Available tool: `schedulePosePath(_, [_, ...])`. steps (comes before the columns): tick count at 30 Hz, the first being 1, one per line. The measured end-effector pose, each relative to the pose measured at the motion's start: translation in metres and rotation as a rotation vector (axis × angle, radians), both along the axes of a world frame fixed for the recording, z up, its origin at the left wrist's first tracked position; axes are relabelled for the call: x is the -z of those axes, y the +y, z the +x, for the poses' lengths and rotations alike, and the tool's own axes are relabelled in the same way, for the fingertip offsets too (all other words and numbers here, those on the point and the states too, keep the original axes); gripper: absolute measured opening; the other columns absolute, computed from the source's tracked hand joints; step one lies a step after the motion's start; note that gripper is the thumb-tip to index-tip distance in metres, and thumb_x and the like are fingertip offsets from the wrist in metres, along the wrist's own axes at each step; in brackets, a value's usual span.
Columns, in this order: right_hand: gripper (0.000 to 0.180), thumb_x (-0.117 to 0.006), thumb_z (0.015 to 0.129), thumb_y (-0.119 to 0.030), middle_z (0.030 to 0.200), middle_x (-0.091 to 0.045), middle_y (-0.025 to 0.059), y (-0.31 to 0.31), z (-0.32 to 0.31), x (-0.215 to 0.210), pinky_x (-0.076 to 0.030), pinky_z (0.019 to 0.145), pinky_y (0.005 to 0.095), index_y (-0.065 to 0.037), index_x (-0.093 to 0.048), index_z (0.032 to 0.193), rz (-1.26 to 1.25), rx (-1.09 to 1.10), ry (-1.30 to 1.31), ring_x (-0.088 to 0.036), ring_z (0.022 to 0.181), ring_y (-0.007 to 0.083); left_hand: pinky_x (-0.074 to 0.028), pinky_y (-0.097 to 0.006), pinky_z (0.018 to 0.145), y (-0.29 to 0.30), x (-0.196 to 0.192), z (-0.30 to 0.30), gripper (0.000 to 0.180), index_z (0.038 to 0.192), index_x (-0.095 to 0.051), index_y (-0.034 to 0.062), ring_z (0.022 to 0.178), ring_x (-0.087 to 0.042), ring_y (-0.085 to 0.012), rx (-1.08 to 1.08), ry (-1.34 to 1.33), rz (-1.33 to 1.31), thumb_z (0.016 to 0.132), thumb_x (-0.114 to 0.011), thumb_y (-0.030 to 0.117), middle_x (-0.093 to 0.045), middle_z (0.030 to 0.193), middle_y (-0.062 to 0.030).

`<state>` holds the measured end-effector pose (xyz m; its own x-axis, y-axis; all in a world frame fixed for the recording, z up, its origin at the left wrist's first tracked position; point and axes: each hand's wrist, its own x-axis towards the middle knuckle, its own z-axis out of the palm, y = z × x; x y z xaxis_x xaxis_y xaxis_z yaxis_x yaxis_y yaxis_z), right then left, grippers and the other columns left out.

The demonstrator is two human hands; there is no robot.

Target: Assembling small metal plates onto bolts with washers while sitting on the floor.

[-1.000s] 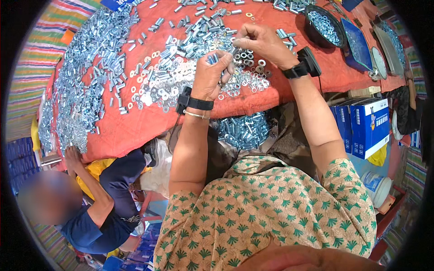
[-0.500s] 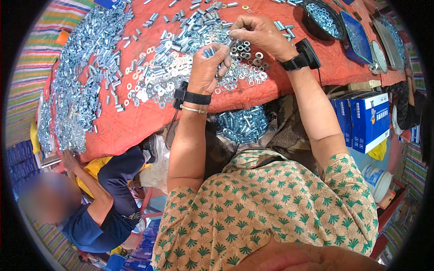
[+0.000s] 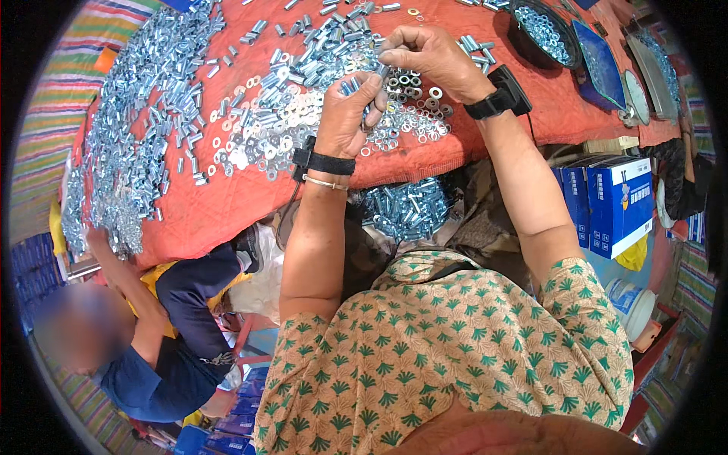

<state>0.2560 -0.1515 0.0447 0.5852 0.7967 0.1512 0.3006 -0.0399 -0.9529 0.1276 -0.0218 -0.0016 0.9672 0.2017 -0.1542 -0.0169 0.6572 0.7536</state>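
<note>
My left hand is closed around a few shiny metal sleeves, which show between its thumb and fingers. Just beyond it, my right hand pinches with thumb and index finger close to the left fingertips. What sits in that pinch is too small to make out. Both hands hover over the near part of the red cloth. Beneath and beside them lie flat washers, spring washers, nuts and a heap of metal sleeves.
A large pile of sleeves covers the left of the red cloth. More lie in a container by my lap. At right are a black bowl of rings, a blue tray and blue boxes. A co-worker sits at left.
My right hand has shifted slightly left, toward my left hand, which stays nearly still. The co-worker's hand has moved left and farther into the pile.
</note>
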Motion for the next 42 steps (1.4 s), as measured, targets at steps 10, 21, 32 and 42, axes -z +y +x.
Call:
schedulePosePath(10, [0.023, -0.071, 0.085, -0.026, 0.081, -0.062, -0.0028, 0.005, -0.006, 0.003, -0.045, 0.068, 0.0209, -0.004, -0.067, 0.090, -0.150, 0.203, -0.138, -0.056, 0.077, 0.0057, -0.030, -0.019, 0.040, -0.001, 0.001, 0.000, 0.014, 0.084, -0.057, 0.0069, 0.046, -0.044, -0.0075, -0.060, -0.019, 0.015, 0.088, -0.067, 0.017, -0.059, 0.065, -0.0045])
schedulePosePath(21, [0.065, -0.053, 0.094, -0.014, 0.128, -0.057, 0.0156, 0.000, -0.032, 0.014, -0.036, 0.104, 0.0321, 0.003, -0.017, 0.146, 0.251, 0.122, 0.116, -0.053, 0.119, 0.0192, -0.035, -0.022, 0.044, 0.010, 0.011, 0.004, 0.017, 0.086, -0.058, 0.0060, 0.048, -0.047, -0.0112, -0.331, -0.071, -0.057, 0.087, -0.069, 0.019, -0.059, 0.067, -0.0062])
schedulePosePath(32, [0.052, -0.059, 0.090, -0.011, 0.097, -0.068, 0.0079, -0.004, -0.004, 0.014, -0.048, 0.077, 0.0221, 0.008, -0.038, 0.132, 0.360, 0.499, 0.060, -0.060, 0.084, 0.0081, -0.032, -0.020, 0.042, 0.020, -0.006, -0.015, 0.012, 0.085, -0.059, 0.0038, 0.046, -0.045, -0.0074, -0.128, 0.040, 0.193, 0.089, -0.063, 0.014, -0.058, 0.063, -0.0042])
schedulePosePath(42, [0.054, -0.062, 0.090, -0.017, 0.103, -0.065, 0.0114, -0.012, 0.008, 0.014, -0.050, 0.073, 0.0230, 0.006, -0.039, 0.133, 0.334, 0.450, 0.024, -0.061, 0.092, 0.0118, -0.030, -0.017, 0.041, 0.018, -0.035, -0.048, 0.025, 0.107, -0.064, -0.0003, 0.046, -0.044, -0.0023, 0.792, 0.054, 0.394, 0.089, -0.064, 0.016, -0.061, 0.064, -0.0033])
